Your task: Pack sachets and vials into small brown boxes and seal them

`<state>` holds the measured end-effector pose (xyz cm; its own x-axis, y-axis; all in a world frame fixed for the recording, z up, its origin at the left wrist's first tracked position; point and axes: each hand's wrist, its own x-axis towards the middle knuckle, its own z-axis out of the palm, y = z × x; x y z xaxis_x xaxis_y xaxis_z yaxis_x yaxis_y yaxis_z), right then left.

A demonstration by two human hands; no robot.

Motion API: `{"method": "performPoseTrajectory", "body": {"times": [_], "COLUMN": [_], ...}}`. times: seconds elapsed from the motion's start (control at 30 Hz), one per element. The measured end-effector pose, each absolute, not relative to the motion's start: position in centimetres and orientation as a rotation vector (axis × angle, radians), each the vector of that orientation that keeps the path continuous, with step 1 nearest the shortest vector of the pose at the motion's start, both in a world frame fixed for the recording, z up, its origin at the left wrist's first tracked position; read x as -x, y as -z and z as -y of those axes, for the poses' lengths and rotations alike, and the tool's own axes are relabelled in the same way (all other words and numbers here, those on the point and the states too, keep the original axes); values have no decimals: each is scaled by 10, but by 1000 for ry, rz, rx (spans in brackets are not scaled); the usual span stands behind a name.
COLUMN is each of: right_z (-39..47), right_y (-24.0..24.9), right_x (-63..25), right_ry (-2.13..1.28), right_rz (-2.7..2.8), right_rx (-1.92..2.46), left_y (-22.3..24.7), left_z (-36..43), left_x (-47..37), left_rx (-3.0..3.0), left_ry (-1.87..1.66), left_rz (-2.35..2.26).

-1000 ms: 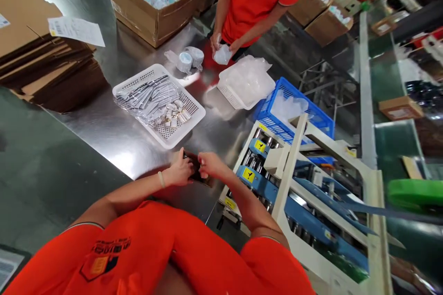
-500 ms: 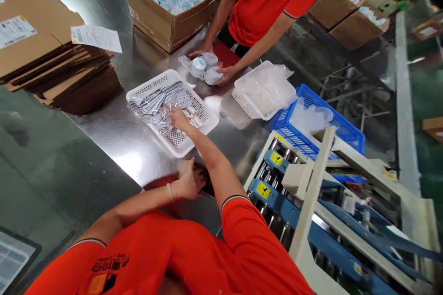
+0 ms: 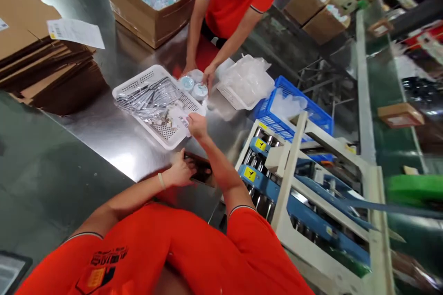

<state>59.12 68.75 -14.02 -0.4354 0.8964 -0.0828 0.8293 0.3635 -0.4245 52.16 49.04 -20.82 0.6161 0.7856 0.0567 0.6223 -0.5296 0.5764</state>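
My right hand (image 3: 197, 125) pinches the edge of a white slip with dark print (image 3: 179, 119), over the near right side of a white perforated basket (image 3: 173, 143). Clear-wrapped flat grey packets (image 3: 152, 99) lie piled in that basket, with small loose pieces (image 3: 168, 122) beside them. Close to my body, my left hand (image 3: 182, 170) grips the edge of a small brown box (image 3: 202, 166) with a dark interior. Its contents are too dark to make out.
Across the steel table, a co-worker's hands (image 3: 207, 76) hold clear-wrapped round pieces (image 3: 194, 85). A carton of similar pieces (image 3: 159, 23) and stacked flat cardboard (image 3: 55, 69) stand left. Right are a plastic-lined white basket (image 3: 230, 97), a blue crate (image 3: 311, 120) and a roller machine (image 3: 263, 179).
My right hand has come back from the packets and now holds the printed slip. My left hand stays on the box. The co-worker's round pieces are gathered closer to the basket.
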Motion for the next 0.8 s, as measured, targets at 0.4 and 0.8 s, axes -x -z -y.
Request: {"method": "performPoseTrajectory", "body": {"times": [0.4, 0.8], "right_z": [-564, -514], "right_y": [129, 155], "right_x": [-692, -743], "right_ry": [-914, -824], "right_rz": [2687, 1904], "right_rx": [1812, 2117], "left_y": [233, 218], "left_z": [-498, -516], "left_x": [-498, -480], "left_rx": [-1074, -1261], "left_ry": [-1224, -873], "left_rz": [-1579, -1434]}}
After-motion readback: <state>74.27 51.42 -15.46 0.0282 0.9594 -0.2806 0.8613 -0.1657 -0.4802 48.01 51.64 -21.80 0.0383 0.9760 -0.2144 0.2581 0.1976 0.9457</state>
